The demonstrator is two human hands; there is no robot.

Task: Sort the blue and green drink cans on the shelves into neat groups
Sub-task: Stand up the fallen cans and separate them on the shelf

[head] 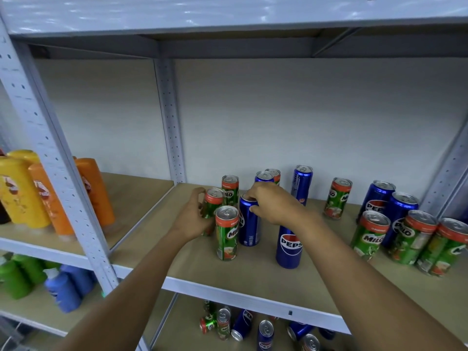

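Two bare forearms reach up from the bottom of the head view toward the middle shelf (253,272). The left hand (193,216) wraps around a green Milo can (212,206), thumb on its far side and fingers closed on the body. The right hand (272,202) grips the top rim of a blue Pepsi can (249,224) from above, fingertips pinching its lid. Both cans stand upright on the shelf, with another green Milo can (226,234) just in front, between them. A taller-looking Pepsi can (290,245) stands under the right wrist. Behind the hands, more green and blue cans stand mixed near the back wall. To the right, a cluster of cans (405,234) mixes blue at the back with green in front. On the lower shelf, several cans (253,325) lie and stand in disorder. In the left bay stand orange and yellow bottles (38,193), with green and blue bottles (43,277) below.
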